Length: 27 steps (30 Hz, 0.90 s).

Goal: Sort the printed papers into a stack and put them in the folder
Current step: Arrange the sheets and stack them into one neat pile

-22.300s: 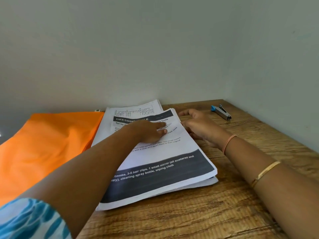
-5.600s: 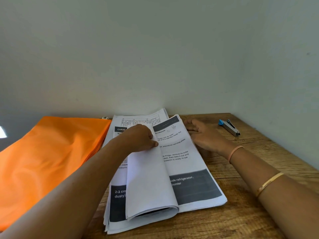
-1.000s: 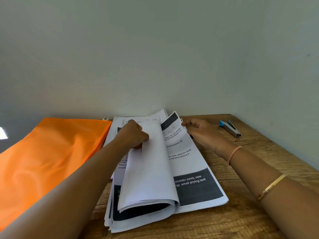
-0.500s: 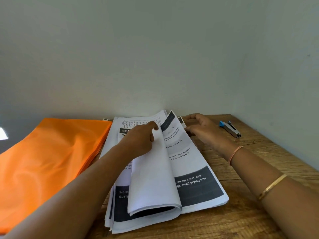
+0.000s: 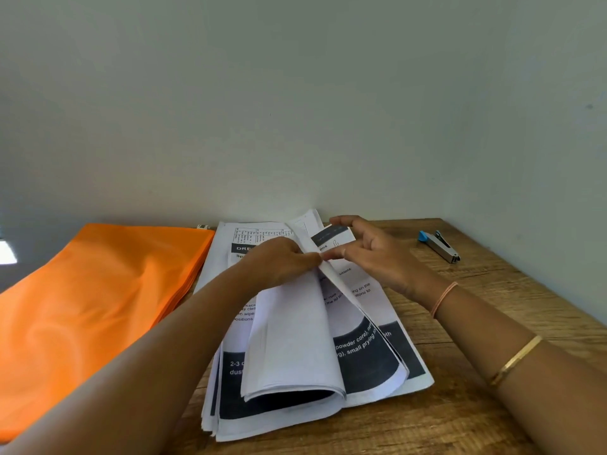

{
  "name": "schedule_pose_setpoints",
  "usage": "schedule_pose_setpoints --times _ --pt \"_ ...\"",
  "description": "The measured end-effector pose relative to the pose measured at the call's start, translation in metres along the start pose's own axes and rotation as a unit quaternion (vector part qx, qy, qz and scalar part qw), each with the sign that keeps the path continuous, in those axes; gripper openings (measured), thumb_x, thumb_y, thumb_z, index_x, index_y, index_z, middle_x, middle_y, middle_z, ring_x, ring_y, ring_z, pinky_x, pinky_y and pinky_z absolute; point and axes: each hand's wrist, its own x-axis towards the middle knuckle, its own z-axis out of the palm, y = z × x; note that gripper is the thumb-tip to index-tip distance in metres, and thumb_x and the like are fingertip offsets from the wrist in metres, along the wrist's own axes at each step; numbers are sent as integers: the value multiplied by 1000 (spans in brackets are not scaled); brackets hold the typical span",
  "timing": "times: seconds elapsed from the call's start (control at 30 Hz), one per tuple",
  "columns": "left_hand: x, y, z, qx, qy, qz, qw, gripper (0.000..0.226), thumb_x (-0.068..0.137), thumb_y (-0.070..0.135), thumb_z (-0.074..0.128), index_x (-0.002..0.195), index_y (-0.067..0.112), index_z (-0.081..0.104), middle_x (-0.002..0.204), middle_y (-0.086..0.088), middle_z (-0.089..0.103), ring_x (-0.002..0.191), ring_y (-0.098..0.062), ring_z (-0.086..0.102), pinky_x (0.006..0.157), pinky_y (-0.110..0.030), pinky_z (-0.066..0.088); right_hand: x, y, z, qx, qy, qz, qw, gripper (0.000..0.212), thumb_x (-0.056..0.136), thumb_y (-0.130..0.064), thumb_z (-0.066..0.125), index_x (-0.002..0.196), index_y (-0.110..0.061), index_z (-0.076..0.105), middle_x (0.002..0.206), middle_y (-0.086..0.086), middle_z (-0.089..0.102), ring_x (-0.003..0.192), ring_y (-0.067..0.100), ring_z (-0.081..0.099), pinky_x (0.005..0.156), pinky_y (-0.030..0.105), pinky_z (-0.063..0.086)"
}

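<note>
— Two hands on the pile, what's each got?
— left hand point(image 5: 282, 264): fingers curled, pinching a thick wad of turned-over sheets point(image 5: 289, 339) near its far edge, wad arched back to the left. right hand point(image 5: 381, 257): fingers spread and loose, nothing gripped; thumb tip touches the edge of the lifted wad, forefinger out over the far corner
— Where's the paper?
— printed papers point(image 5: 374, 353) lie on the wooden table point(image 5: 476, 405), centre of view, not squared, edges fanned at the near left corner. Long axis runs away from the person, near end swung a bit right
— Folder?
— orange folder point(image 5: 98, 307) flat on the left, just beside the pile. Far corner touching the sheets or under them, can't tell which. Long axis runs roughly the same way. Opening not visible, no paper seen in it
— So which way does the stack go?
— Left, sideways across its long edge. Left hand is the nearer one to the folder. My read: sorting step, wad needs laying flat and squaring first, then over to the left
— Anything else?
— small blue-and-metal stapler point(image 5: 438, 246) far right, well apart from both hands
</note>
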Motion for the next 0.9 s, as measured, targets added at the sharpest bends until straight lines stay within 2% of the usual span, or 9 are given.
schedule_pose_setpoints --times 0.1,0.17,0.23,0.37,0.47,0.57,0.7,0.8,0.9 --pt "5 -4 -1 -133 -5 -46 990 23 84 30 66 92 8 68 90 -8 61 73 -14 51 66 -24 39 0 2 1 11 -27 -12 1000 47 90 -27 57 120 -55 34 105 15 70 111 33 59 98 26 43" --pt "9 -9 0 -191 4 -83 978 30 80 24 73 100 3 68 99 -13 63 83 -20 54 76 -28 43 0 1 3 8 -37 -17 999 53 92 -21 53 127 -53 29 103 1 73 112 37 56 87 19 44" --pt "11 -13 1 -207 12 -105 973 32 77 25 76 96 1 66 93 -11 61 78 -18 52 71 -26 42 0 0 4 4 -38 -21 999 59 94 -15 51 136 -47 25 103 -10 72 109 33 59 90 23 47" --pt "11 -13 2 -199 21 -109 974 37 74 36 78 68 9 54 68 -3 49 61 -12 42 56 -26 32 0 -2 3 -4 -36 -34 999 60 93 -12 52 133 -49 27 120 -6 59 111 7 57 100 30 45" --pt "10 -12 3 -215 33 -99 971 46 74 42 76 58 12 43 60 -2 42 56 -13 36 53 -26 26 -1 -2 2 -14 -41 -46 998 51 94 -17 52 132 -48 37 124 -6 52 115 8 52 95 25 47" --pt "11 -15 4 -221 44 -96 970 43 73 47 74 73 7 59 74 -4 54 63 -13 44 63 -26 37 -1 -3 1 -35 -34 -45 998 42 95 -26 51 132 -44 41 127 -7 49 114 10 51 91 23 43" --pt "13 -18 1 -190 29 -96 977 39 75 40 76 83 6 58 86 -11 57 73 -20 50 76 -28 40 4 5 -2 -54 9 -2 999 36 97 -35 46 133 -33 42 123 -6 53 115 10 49 96 31 41" --pt "17 -18 -2 -127 36 -106 986 35 78 33 74 73 4 55 83 -12 56 74 -23 51 69 -27 40 7 13 -6 -48 22 57 997 38 96 -32 49 133 -30 44 124 1 57 114 16 55 97 39 46" --pt "16 -21 -4 -87 34 -130 987 39 78 30 74 62 7 48 66 -7 50 58 -18 46 52 -23 33 8 16 -8 -53 17 92 994 35 95 -24 52 129 -28 49 122 5 59 111 16 56 97 41 48"
